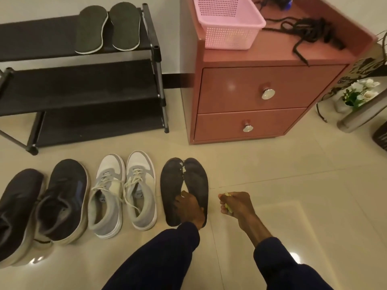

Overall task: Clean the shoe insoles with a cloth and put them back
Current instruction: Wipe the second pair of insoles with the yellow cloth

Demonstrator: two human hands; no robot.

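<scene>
Two black insoles (174, 181) lie side by side on the tiled floor, toes touching, with white scuffs near the toes. My left hand (189, 208) rests on their heel halves, fingers curled over them. My right hand (235, 205) hovers just right of them and grips a small yellow-green cloth (228, 208), mostly hidden in the fist. A white and grey pair of sneakers (123, 191) stands left of the insoles. A dark pair of sneakers (41, 206) stands further left. Two more dark insoles (107, 27) lie on the shoe rack's top shelf.
A black three-tier shoe rack (83, 91) stands at the back left. A pink two-drawer cabinet (261, 91) at the back right bears a pink basket (228, 21) and dark cord. A flower pot (360, 93) sits at the far right.
</scene>
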